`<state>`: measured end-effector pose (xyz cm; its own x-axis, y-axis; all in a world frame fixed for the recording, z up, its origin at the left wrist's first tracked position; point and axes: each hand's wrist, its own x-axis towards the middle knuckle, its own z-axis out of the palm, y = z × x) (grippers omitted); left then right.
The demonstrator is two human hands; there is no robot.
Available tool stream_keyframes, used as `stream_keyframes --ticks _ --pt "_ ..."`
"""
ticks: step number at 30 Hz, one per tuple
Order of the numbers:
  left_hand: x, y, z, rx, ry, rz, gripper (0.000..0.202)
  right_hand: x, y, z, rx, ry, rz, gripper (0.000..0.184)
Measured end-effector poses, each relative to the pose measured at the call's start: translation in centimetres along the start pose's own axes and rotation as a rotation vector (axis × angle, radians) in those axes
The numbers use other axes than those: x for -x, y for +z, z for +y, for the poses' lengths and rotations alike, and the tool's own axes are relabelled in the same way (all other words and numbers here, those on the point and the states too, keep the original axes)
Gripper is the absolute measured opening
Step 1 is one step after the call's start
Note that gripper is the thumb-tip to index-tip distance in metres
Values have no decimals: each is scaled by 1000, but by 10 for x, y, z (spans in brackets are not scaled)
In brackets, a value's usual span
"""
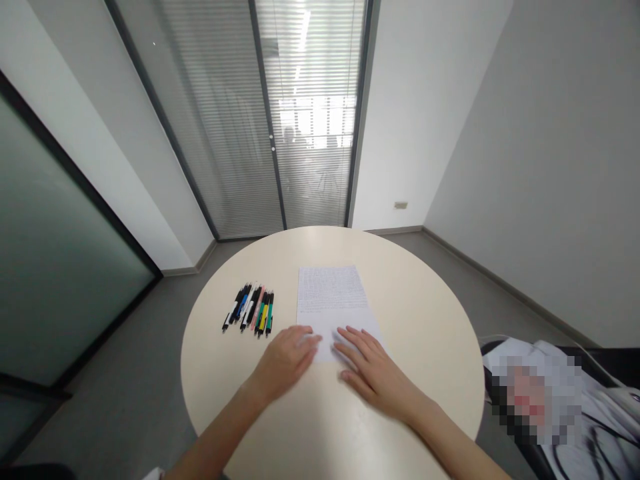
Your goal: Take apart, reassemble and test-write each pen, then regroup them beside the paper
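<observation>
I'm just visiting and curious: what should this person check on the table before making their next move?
1. The left hand and right hand both touch the handwritten sheet: ok.
2. The pens lie apart from the sheet: ok.
3. The sheet sits fully on the round table: ok.
4. The sheet's near part lies flat: cannot tell.
5. The writing is legible: cannot tell, too small.
</observation>
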<state>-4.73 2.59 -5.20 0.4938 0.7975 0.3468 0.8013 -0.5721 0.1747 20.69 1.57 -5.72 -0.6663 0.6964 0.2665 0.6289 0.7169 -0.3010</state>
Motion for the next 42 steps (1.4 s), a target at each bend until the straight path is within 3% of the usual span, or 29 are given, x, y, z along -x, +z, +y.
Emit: stream_keyframes --ticks 3,7,14,20,26,30,34,37,42 --pt "-9 -7 -27 -117 -287 79 34 1 -5 -2 -9 13 118 38" --pt "-20 -11 -55 -230 -529 32 27 3 -10 -5 -48 36 253 36" --pt "-24 0 -49 -273 -706 -42 28 4 1 1 -134 83 420 30" --pt "-31 -16 -37 -95 -728 -21 21 3 -4 0 -189 72 454 26" --pt "-49 -30 -19 370 -606 32 15 -16 -26 0 -284 55 200 24" --pt "-66 -16 -16 799 -537 24 27 -45 -32 14 -407 114 110 26" --pt "-77 4 -14 1099 -543 66 36 -73 -21 30 -679 194 137 40" --pt "-76 14 -14 1225 -561 84 37 -82 -8 39 -748 248 182 27" --pt "-65 19 -22 1282 -626 169 32 -70 1 51 -835 391 226 27"
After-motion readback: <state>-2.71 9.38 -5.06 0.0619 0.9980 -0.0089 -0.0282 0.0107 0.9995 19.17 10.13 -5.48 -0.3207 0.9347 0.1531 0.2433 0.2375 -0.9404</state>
